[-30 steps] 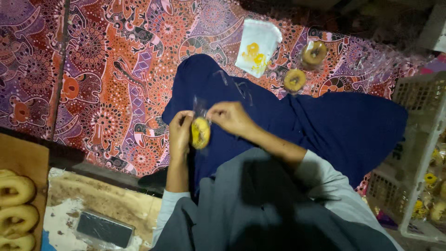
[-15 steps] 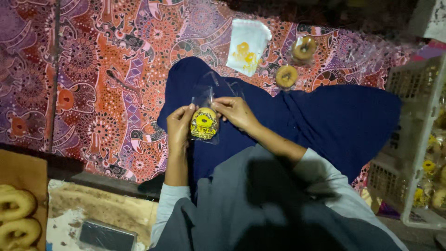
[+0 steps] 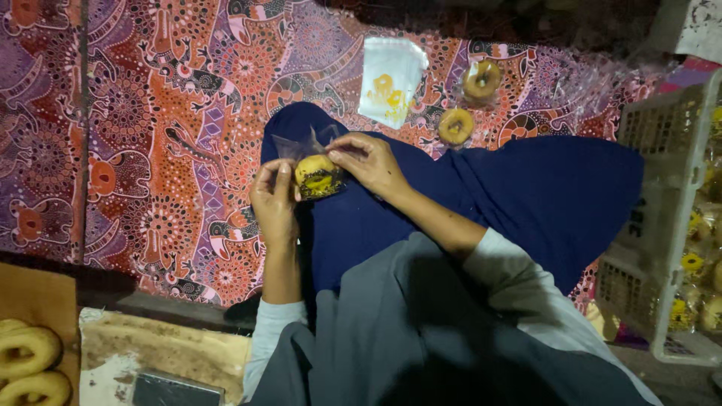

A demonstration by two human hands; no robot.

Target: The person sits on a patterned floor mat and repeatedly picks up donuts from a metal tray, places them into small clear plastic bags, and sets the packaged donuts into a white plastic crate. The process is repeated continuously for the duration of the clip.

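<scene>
Left hand [image 3: 274,201] closed on the lower left side of a clear plastic bag [image 3: 304,159], thumb up against it. Right hand [image 3: 370,160] pinches the bag's upper right edge, fingers curled. Inside the bag: a ring doughnut [image 3: 317,175], yellow topping with a dark patch, held over the lap between both hands.

Lap covered by dark navy cloth [image 3: 526,203] that spreads to the right; grey sleeves below.

Beyond the hands, on the floor: a patterned batik cloth [image 3: 150,135] in red, orange and purple, dotted animal motifs. On it, past the navy cloth, a stack of flat empty plastic bags [image 3: 389,79] with yellow print. Just right of that, one bagged doughnut [image 3: 481,79] and one doughnut [image 3: 456,125] nearer the knee; cannot tell whether the nearer one is wrapped.

Right edge: pale plastic crate [image 3: 662,210], perforated wall, packed doughnuts visible inside.

Lower left: brown tray [image 3: 45,301] with plain doughnuts [image 3: 30,365]; beside it a worn, stained floor mat [image 3: 165,353] with a dark phone [image 3: 177,391] lying flat.

Lighting dim; far edge in shadow.
</scene>
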